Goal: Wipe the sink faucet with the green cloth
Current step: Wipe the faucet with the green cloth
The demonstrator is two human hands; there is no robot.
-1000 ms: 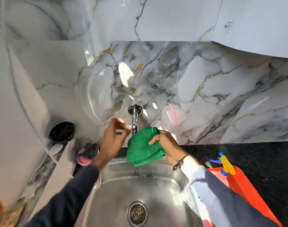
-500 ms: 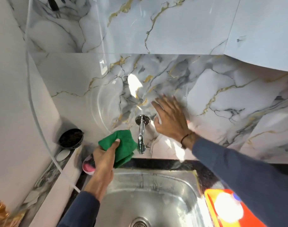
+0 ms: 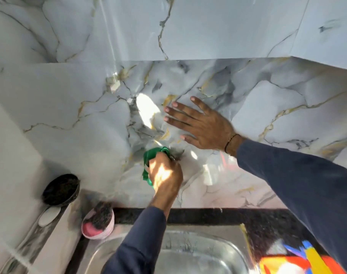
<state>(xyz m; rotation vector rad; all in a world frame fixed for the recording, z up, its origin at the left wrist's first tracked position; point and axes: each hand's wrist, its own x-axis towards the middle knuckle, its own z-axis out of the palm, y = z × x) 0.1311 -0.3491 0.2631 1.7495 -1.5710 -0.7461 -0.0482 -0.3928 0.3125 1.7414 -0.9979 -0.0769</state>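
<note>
Faucet [image 3: 173, 158] and cloth have come together: half a second ago the green cloth [image 3: 149, 158] hung beside the spout, and now the left hand [image 3: 164, 175] has carried it over the tap, fist closed around the bunched fabric with the metal almost wholly wrapped — only a small glint shows at the knuckles. The tap juts from the marble wall [image 3: 70, 115] above the sink [image 3: 188, 252], so the wiping seems to have properly begun, likely near the base where the spout meets the wall.

The right hand [image 3: 200, 125] stays flat against the wall just above and to the right, fingers spread, holding nothing; it looks like a brace. It has barely shifted.

Around the work: a dark round bowl [image 3: 61, 189] and a white soap piece [image 3: 49, 215] sit on the ledge at left, and a pink dish with a dark scrubber [image 3: 98, 222] rests at the sink's corner — all clear of the tap. At lower right something orange with blue and yellow parts [image 3: 299, 262] is too blurred to name. Strong sunlight glares on the fist and wall, hiding how the cloth lies on the metal.
</note>
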